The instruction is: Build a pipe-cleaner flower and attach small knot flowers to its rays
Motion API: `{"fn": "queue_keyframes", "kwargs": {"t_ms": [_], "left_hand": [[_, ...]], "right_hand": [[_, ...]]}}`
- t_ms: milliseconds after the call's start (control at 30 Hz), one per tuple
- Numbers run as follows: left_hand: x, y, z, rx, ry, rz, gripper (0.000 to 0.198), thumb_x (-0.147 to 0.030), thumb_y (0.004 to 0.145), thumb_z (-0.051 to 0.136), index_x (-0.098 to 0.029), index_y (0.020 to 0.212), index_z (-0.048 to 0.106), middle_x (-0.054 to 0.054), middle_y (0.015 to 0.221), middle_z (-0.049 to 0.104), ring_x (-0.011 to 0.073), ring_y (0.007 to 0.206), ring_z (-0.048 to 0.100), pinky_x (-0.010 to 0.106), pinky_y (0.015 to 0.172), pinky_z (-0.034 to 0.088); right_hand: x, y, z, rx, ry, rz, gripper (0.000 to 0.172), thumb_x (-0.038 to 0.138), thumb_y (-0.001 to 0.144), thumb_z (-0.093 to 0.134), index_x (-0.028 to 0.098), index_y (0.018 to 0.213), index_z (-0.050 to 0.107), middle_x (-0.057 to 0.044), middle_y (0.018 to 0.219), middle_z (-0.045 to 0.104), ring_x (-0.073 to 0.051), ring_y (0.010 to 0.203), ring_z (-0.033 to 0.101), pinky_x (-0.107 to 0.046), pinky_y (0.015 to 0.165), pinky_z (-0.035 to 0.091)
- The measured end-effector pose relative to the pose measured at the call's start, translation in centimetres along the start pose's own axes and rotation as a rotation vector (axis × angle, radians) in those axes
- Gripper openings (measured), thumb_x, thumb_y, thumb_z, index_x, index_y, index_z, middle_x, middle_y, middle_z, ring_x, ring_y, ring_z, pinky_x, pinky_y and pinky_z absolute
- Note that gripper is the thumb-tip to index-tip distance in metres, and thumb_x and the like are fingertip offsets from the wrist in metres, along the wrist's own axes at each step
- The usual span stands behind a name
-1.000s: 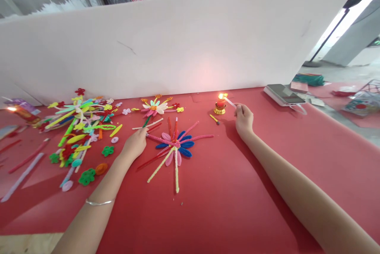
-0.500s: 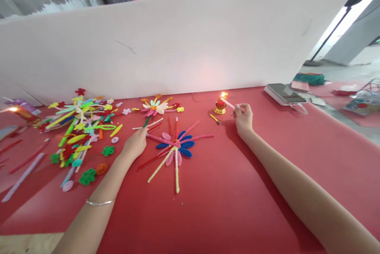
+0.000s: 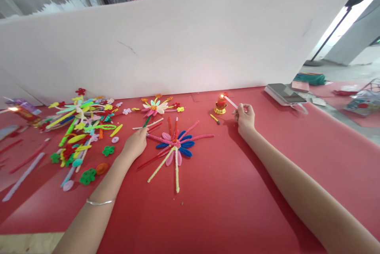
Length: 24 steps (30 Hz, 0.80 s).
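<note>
My right hand [image 3: 245, 117] pinches a thin white stick [image 3: 230, 102], whose far tip is at the flame of a small red candle [image 3: 221, 104] in a gold holder. My left hand [image 3: 135, 143] rests closed on the red table [image 3: 225, 190], its fingers pressing the end of a pink pipe cleaner that belongs to a pipe-cleaner flower [image 3: 175, 145] with blue and pink petals and long pink, red and yellow stems. A silver bracelet circles my left wrist.
A heap of coloured pipe cleaners and felt flowers [image 3: 80, 127] covers the left side. A second small flower [image 3: 156, 106] lies by the white board [image 3: 178, 44] at the back. A phone [image 3: 285, 93] lies at the right; another lit candle [image 3: 20, 112] is far left.
My right hand has shifted the white stick slightly, its tip staying at the candle flame. The left hand has not moved.
</note>
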State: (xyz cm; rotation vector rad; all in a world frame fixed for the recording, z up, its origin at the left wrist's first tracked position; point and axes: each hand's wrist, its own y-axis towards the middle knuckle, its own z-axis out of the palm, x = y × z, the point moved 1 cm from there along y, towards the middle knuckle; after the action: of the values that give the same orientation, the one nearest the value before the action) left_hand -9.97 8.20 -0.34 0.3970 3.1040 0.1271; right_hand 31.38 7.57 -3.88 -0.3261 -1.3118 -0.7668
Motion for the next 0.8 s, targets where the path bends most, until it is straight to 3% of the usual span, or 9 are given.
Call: {"fn": "queue_keyframes", "kwargs": {"t_ms": [567, 800], "left_hand": [[0.3, 0.2, 0.3, -0.003, -0.013, 0.019, 0.038, -0.009, 0.085, 0.032, -0.013, 0.12, 0.047, 0.014, 0.124, 0.055, 0.0234, 0.112, 0.054, 0.032, 0.09, 0.044], [-0.1, 0.0, 0.0, -0.002, 0.0, 0.006, 0.037, -0.01, 0.086, 0.03, -0.014, 0.116, 0.05, 0.014, 0.121, 0.057, 0.0244, 0.107, 0.057, 0.033, 0.082, 0.047]], "right_hand": [[1.0, 0.1, -0.3, 0.046, 0.139, 0.039, 0.045, 0.059, 0.063, 0.066, 0.021, 0.07, 0.044, 0.004, 0.053, 0.061, -0.003, 0.032, 0.032, -0.017, 0.031, 0.021], [1.2, 0.5, -0.5, 0.066, 0.192, 0.092, 0.045, 0.058, 0.06, 0.069, 0.02, 0.067, 0.046, 0.003, 0.053, 0.06, -0.003, 0.032, 0.034, -0.017, 0.031, 0.022]]}}
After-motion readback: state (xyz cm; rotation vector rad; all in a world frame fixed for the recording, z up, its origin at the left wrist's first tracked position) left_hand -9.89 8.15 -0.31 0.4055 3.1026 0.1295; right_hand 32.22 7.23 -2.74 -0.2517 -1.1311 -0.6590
